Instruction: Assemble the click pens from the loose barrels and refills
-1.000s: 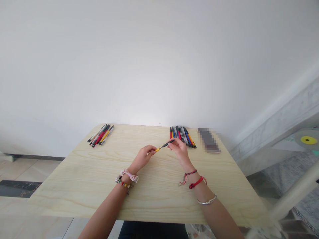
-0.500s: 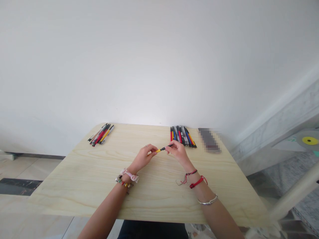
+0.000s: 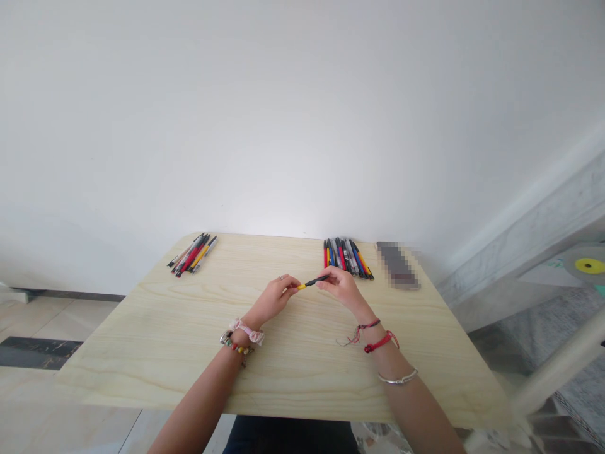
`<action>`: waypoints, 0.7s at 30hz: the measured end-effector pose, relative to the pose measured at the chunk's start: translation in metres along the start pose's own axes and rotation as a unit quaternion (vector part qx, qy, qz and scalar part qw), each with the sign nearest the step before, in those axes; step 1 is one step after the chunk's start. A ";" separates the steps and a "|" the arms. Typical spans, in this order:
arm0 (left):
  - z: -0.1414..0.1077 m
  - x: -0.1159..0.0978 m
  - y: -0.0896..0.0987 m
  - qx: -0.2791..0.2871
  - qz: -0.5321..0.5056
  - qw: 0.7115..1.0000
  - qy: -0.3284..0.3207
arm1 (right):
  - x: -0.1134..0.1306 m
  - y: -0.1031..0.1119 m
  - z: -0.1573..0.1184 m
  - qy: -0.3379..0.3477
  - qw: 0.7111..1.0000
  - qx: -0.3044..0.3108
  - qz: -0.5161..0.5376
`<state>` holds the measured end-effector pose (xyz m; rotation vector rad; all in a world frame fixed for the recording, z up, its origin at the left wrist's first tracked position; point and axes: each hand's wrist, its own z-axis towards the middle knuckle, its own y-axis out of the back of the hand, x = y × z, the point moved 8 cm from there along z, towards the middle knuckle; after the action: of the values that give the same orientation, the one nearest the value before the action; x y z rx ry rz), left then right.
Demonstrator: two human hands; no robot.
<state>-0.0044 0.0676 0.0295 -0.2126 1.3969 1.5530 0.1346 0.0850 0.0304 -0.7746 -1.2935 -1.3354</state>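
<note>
Between my two hands, above the middle of the table, is a yellow and black pen (image 3: 309,283). My left hand (image 3: 278,296) pinches its yellow end. The fingers of my right hand (image 3: 341,287) are closed on the black end, so the pen slants slightly up to the right. Just beyond my right hand lies a row of pens (image 3: 347,255) in red, yellow, blue, black and clear. A smaller bunch of pens (image 3: 193,253) lies at the far left of the table, apart from both hands.
The pale wooden table (image 3: 165,340) stands against a white wall (image 3: 293,126). A blurred-out flat dark object (image 3: 397,265) lies at the back right corner. Right of the table are a pale slanting rail (image 3: 558,372) and a grey disc with a yellow centre (image 3: 589,265).
My right wrist and forearm have shifted slightly right, and a little more of the pen's black end shows. Both hands keep hold of the pen; the pens on the table lie unchanged.
</note>
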 end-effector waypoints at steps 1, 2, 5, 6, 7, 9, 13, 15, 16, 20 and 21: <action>0.000 0.001 0.000 0.000 0.005 1.000 -0.001 | 0.001 -0.001 0.000 0.002 1.000 0.005 -0.013; 0.000 0.001 0.000 0.000 0.010 1.000 -0.002 | 0.001 -0.002 -0.001 0.003 1.000 0.008 -0.028; 0.000 0.002 -0.002 0.002 0.030 1.000 -0.006 | 0.001 -0.005 -0.002 -0.009 0.995 0.023 -0.100; 0.000 0.002 -0.002 0.004 0.039 0.999 -0.007 | -0.001 -0.006 -0.003 -0.019 0.991 0.031 -0.127; 0.000 0.002 -0.003 0.008 0.050 0.999 -0.008 | -0.003 -0.008 -0.003 -0.032 0.987 0.039 -0.150; 0.000 0.002 -0.006 0.018 0.078 0.997 -0.007 | -0.009 -0.010 -0.004 -0.061 0.981 0.056 -0.178; 0.000 0.004 -0.008 0.026 0.121 0.992 -0.006 | -0.018 -0.011 -0.004 -0.092 0.983 0.069 -0.142; 0.001 0.006 -0.006 0.017 0.119 0.993 -0.005 | -0.016 -0.009 -0.003 -0.072 0.991 0.070 -0.090; 0.001 0.006 -0.005 0.012 0.114 0.993 -0.004 | -0.013 -0.008 -0.003 -0.054 0.994 0.072 -0.065; 0.001 0.007 -0.002 0.000 0.096 0.995 0.002 | -0.004 -0.006 -0.003 -0.003 0.996 0.080 -0.046; 0.001 0.007 -0.002 0.000 0.094 0.996 0.002 | -0.004 -0.006 -0.003 0.000 0.995 0.079 -0.062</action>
<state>-0.0061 0.0716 0.0239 -0.0873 1.4533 1.7068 0.1302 0.0826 0.0244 -0.5944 -1.4477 -1.3115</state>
